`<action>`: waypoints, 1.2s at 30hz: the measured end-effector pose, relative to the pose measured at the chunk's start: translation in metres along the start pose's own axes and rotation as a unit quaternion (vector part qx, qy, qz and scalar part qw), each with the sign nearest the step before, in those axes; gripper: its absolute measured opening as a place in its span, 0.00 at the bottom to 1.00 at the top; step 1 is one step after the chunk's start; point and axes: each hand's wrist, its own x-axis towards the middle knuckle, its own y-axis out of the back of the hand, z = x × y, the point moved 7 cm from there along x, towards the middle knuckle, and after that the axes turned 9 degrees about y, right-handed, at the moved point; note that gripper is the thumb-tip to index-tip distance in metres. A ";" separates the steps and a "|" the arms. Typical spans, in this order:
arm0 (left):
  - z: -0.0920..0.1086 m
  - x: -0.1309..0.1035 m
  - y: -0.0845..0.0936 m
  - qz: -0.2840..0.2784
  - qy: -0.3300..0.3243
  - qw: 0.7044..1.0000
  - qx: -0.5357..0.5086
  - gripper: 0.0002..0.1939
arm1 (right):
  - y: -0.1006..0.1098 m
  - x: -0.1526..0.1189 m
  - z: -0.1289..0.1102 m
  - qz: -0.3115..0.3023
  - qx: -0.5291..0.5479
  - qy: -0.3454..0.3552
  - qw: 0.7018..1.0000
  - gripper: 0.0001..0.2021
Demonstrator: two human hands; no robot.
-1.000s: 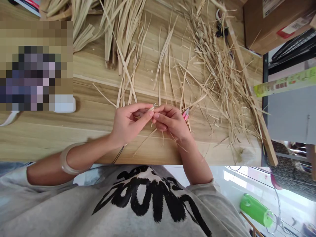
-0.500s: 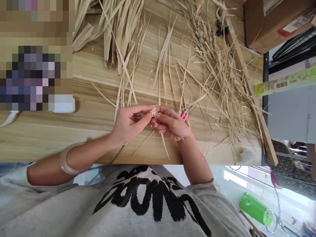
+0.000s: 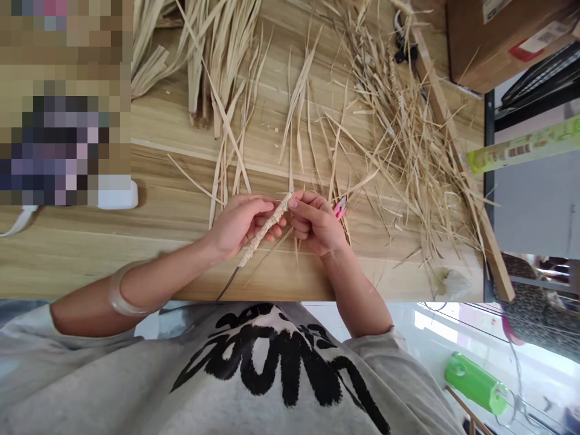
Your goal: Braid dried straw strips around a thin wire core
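A thin dark wire wrapped in pale straw strips point(image 3: 260, 237) slants between my hands. Its bare dark end sticks out below toward the table edge. Thumb and finger of my right hand point(image 3: 317, 222) are closed on the wire's upper tip. My left hand point(image 3: 239, 225) is open behind the wrapped part, its thumb stretched out and its fingers apart under the wire; whether they touch it I cannot tell. Pink-handled pliers point(image 3: 339, 208) lie just right of my right hand. Loose straw strips point(image 3: 296, 99) are on the table beyond both hands.
A bundle of wide dried strips point(image 3: 226, 48) lies at the back left. Tangled straw scraps point(image 3: 408, 145) heap up on the right beside a wooden bar point(image 3: 475, 205). A cardboard box point(image 3: 502, 48) stands at the back right, and a white case point(image 3: 118, 194) is at the left.
My left hand has loosened its pinch and spread its fingers, so the wrapped length of wire now shows. My right hand still holds the tip.
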 end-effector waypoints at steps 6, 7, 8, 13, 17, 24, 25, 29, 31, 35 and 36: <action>-0.007 -0.003 -0.010 -0.080 0.031 0.996 0.018 0.09 | 0.000 -0.001 0.000 0.006 -0.002 -0.011 1.000 0.17; -0.007 -0.004 -0.009 -0.078 0.024 0.997 0.014 0.09 | 0.000 -0.001 -0.001 0.004 0.003 -0.011 1.000 0.17; -0.007 -0.005 -0.009 -0.075 0.016 0.997 0.010 0.09 | -0.002 -0.001 -0.001 0.001 0.009 -0.011 1.000 0.17; -0.005 -0.006 -0.005 -0.047 -0.019 0.999 0.015 0.10 | -0.004 -0.001 0.001 0.000 0.025 -0.026 0.999 0.14; -0.004 -0.007 -0.005 -0.034 -0.033 0.998 0.029 0.14 | -0.001 0.000 0.003 0.011 0.025 -0.024 0.999 0.12; 0.003 -0.011 -0.009 -0.051 -0.086 0.994 0.046 0.19 | 0.002 0.001 0.009 0.007 0.051 -0.042 0.998 0.10; 0.004 -0.011 -0.009 -0.052 -0.092 0.993 0.050 0.18 | 0.002 0.001 0.008 0.006 0.047 -0.043 0.998 0.10; 0.006 -0.011 -0.007 -0.042 -0.114 0.990 0.076 0.16 | 0.002 0.001 0.003 -0.009 0.022 -0.028 0.999 0.13; 0.007 -0.011 -0.007 -0.034 -0.123 0.988 0.085 0.15 | 0.001 0.001 0.000 -0.019 0.008 -0.017 1.000 0.15; 0.006 -0.011 -0.009 -0.038 -0.097 0.992 0.070 0.14 | 0.002 0.001 -0.002 -0.020 0.001 -0.003 1.000 0.17; 0.005 -0.011 -0.010 -0.043 -0.084 0.994 0.060 0.15 | 0.003 0.001 -0.002 -0.020 0.004 -0.004 1.000 0.17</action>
